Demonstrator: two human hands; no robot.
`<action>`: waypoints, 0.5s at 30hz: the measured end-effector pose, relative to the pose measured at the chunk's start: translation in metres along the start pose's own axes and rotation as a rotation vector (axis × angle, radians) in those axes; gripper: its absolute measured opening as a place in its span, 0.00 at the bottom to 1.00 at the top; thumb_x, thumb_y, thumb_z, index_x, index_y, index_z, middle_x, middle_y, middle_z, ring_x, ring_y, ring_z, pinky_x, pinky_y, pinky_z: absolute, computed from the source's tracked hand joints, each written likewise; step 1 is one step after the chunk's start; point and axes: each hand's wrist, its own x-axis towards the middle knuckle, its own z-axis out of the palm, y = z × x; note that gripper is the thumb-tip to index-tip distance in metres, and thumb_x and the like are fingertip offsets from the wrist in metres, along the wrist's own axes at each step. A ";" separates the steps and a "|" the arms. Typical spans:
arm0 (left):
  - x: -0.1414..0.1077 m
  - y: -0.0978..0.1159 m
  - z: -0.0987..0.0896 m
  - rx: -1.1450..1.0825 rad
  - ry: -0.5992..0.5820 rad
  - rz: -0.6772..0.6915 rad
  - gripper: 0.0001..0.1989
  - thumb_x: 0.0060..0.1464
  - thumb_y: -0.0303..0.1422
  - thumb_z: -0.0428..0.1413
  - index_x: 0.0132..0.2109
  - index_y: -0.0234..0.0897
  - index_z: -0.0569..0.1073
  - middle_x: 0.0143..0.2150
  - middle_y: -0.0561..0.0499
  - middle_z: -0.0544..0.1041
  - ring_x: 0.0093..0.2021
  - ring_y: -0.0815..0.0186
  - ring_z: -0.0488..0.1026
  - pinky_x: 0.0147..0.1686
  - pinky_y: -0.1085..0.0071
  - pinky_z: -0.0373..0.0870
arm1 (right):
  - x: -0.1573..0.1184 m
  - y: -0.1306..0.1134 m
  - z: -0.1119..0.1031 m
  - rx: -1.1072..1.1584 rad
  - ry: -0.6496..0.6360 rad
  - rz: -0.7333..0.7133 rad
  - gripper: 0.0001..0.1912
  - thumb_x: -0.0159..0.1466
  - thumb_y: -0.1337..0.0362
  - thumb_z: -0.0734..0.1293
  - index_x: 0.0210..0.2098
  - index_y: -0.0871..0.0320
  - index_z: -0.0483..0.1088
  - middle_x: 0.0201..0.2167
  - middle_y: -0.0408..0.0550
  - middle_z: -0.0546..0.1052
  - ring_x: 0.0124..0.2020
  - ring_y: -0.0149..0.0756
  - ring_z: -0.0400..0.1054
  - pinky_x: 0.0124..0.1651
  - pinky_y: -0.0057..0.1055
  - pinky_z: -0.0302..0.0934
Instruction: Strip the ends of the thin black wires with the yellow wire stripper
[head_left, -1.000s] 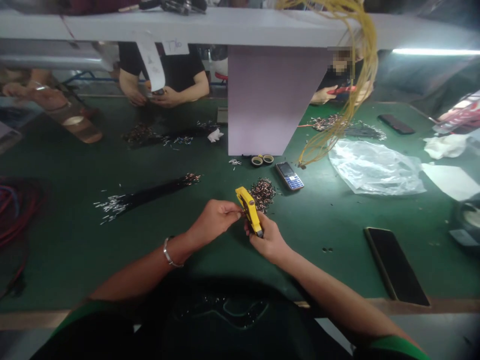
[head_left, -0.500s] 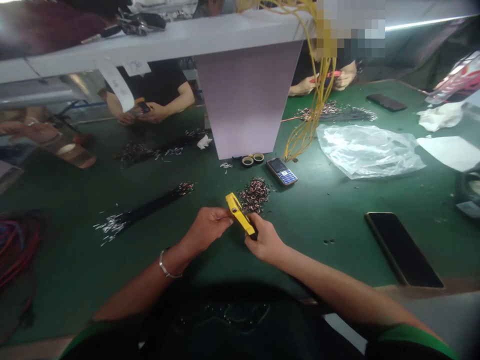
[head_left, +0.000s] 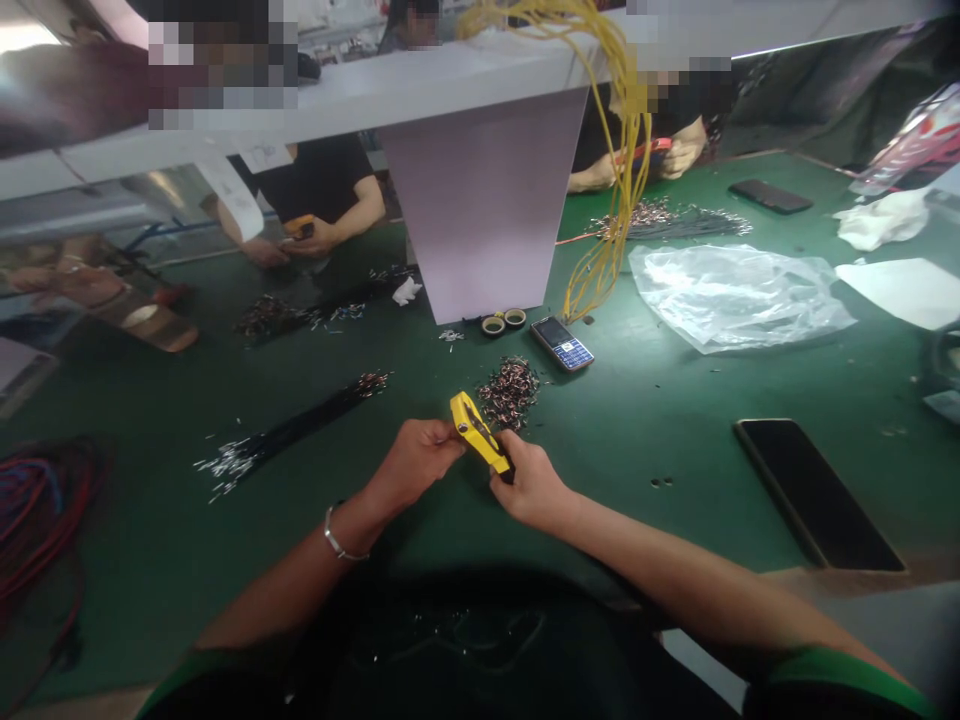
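**Yellow wire stripper (head_left: 476,432) gripped between your two hands**

Your right hand (head_left: 534,482) wraps the tool's lower end, fingers curled around it. Your left hand (head_left: 414,465) pinches in from the side, fingertips closed against it near the upper end. You cannot tell whether a wire sits in the tool. You hold it above the green work mat (head_left: 660,520), just below a heap of short cut wires (head_left: 510,392). To the left of your hands lies a bundle of black wires (head_left: 300,420) with bare silver ends. Ahead of you sit a keypad phone (head_left: 562,345) and two tape rolls (head_left: 504,320), and a smartphone (head_left: 810,494) lies off to your right. Across the bench, a co-worker's hands (head_left: 307,238) hold a small yellow tool.
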 end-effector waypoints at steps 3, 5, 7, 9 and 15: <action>0.001 -0.002 0.000 0.014 -0.001 0.017 0.14 0.48 0.33 0.53 0.18 0.36 0.62 0.13 0.60 0.55 0.16 0.76 0.50 0.18 0.75 0.47 | 0.000 0.001 0.001 0.011 -0.001 0.002 0.09 0.51 0.68 0.60 0.32 0.54 0.56 0.21 0.42 0.66 0.20 0.34 0.59 0.25 0.29 0.51; 0.002 -0.003 0.000 0.022 0.002 0.016 0.13 0.47 0.33 0.53 0.19 0.36 0.64 0.13 0.60 0.56 0.16 0.76 0.50 0.18 0.75 0.48 | 0.000 0.003 0.002 0.015 0.004 0.000 0.09 0.51 0.68 0.60 0.32 0.54 0.56 0.21 0.42 0.66 0.20 0.34 0.59 0.26 0.29 0.51; 0.003 -0.003 0.000 0.032 0.014 0.000 0.11 0.47 0.33 0.53 0.20 0.36 0.67 0.13 0.60 0.56 0.16 0.76 0.50 0.18 0.75 0.48 | 0.000 0.005 0.003 0.014 0.007 0.001 0.09 0.51 0.67 0.60 0.31 0.54 0.55 0.21 0.42 0.65 0.20 0.34 0.58 0.26 0.29 0.51; 0.004 -0.002 0.000 0.044 0.017 -0.010 0.10 0.47 0.33 0.53 0.21 0.35 0.70 0.13 0.60 0.56 0.16 0.76 0.50 0.17 0.75 0.48 | 0.000 0.007 0.004 0.010 0.011 0.006 0.09 0.51 0.68 0.60 0.30 0.54 0.55 0.20 0.41 0.65 0.20 0.34 0.58 0.25 0.29 0.51; 0.008 0.000 0.000 0.058 0.021 -0.010 0.08 0.47 0.32 0.54 0.25 0.34 0.75 0.13 0.60 0.55 0.16 0.76 0.50 0.18 0.76 0.47 | 0.002 0.009 0.006 -0.006 0.042 0.024 0.07 0.52 0.67 0.61 0.30 0.54 0.56 0.20 0.40 0.66 0.19 0.32 0.58 0.25 0.28 0.51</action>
